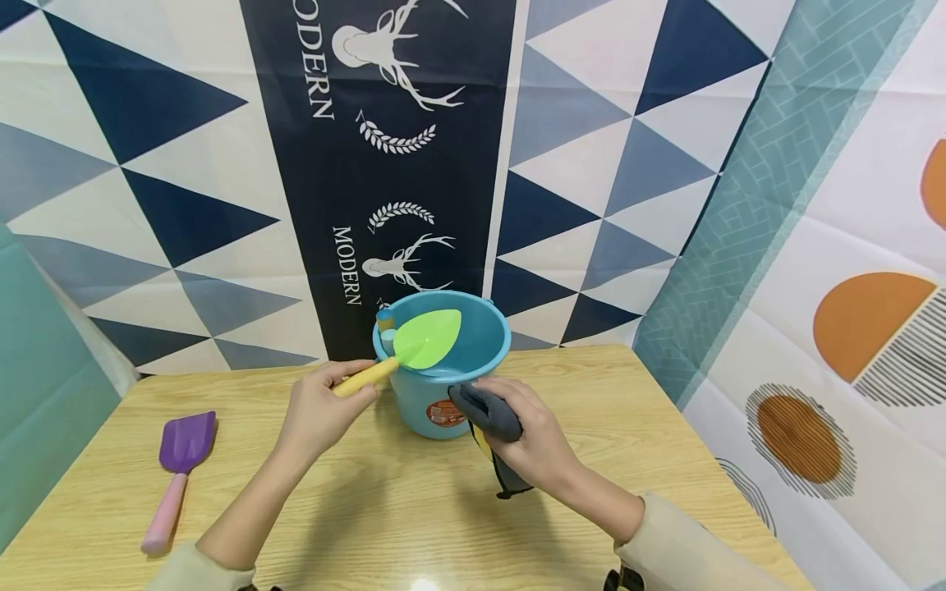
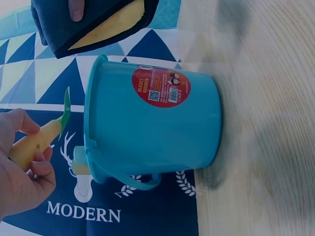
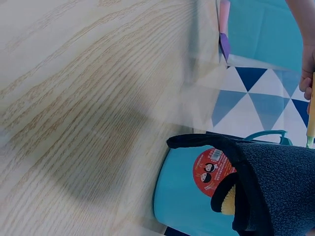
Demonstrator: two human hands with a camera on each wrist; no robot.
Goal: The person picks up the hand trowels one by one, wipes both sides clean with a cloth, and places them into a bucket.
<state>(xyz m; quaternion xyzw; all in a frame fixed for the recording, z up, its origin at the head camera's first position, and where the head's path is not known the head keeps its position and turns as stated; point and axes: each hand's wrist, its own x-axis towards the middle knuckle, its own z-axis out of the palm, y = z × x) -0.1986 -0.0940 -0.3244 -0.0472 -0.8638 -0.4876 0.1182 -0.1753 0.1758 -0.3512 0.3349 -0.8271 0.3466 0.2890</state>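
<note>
My left hand (image 1: 321, 410) grips the yellow handle of a toy shovel with a leaf-shaped green blade (image 1: 429, 338). The blade hangs over the near left rim of a blue bucket (image 1: 424, 402). Folded in my right hand (image 1: 535, 431) is a dark grey-blue cloth (image 1: 488, 410) with a yellow inner side, held just in front of the bucket's near right side. In the left wrist view, the thumb and fingers of my left hand (image 2: 29, 167) close round the yellow handle (image 2: 37, 145). The cloth (image 3: 280, 182) partly covers the bucket in the right wrist view.
On the left of the wooden table (image 1: 414, 525) lies a purple toy spade (image 1: 185, 443) with a pink handle. Inside the bucket's left side, handle ends (image 1: 386, 320) in blue and yellow stick up. A patterned cloth wall (image 1: 185, 205) stands right behind the bucket.
</note>
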